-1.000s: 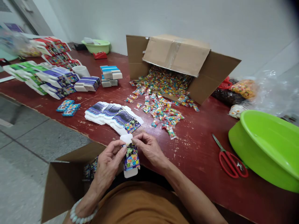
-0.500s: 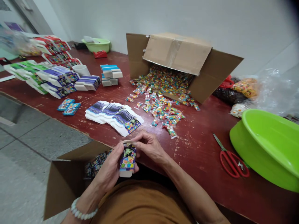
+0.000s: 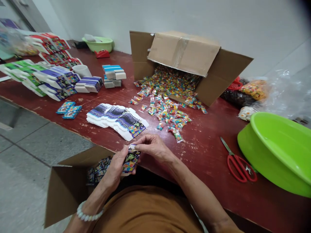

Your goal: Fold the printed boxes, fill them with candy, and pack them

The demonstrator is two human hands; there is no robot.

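Observation:
My left hand (image 3: 117, 166) is closed round a small dark candy box (image 3: 130, 161) with a colourful printed front. The thumb and fingers of my right hand (image 3: 153, 147) pinch the white flap at the box's top end. Just beyond my hands lies a fanned stack of flat purple-and-white cartons (image 3: 114, 118). Wrapped candies (image 3: 173, 118) are spread on the table to the right of that stack. Below and left of my left hand, an open cardboard box (image 3: 65, 194) holds several finished-looking small boxes (image 3: 98, 171).
A large carton (image 3: 184, 51) lies open on its side, candies spilling out. Red-handled scissors (image 3: 239, 166) and a green basin (image 3: 267, 155) are at right. Stacked folded cartons (image 3: 57, 77), two blue boxes (image 3: 70, 110) and a red tape dispenser (image 3: 102, 54) are at left on the red table (image 3: 204, 142).
The small box has tilted in my left hand, its lower end now more covered. My right fingers have shifted slightly left along its top flap. The view has moved slightly.

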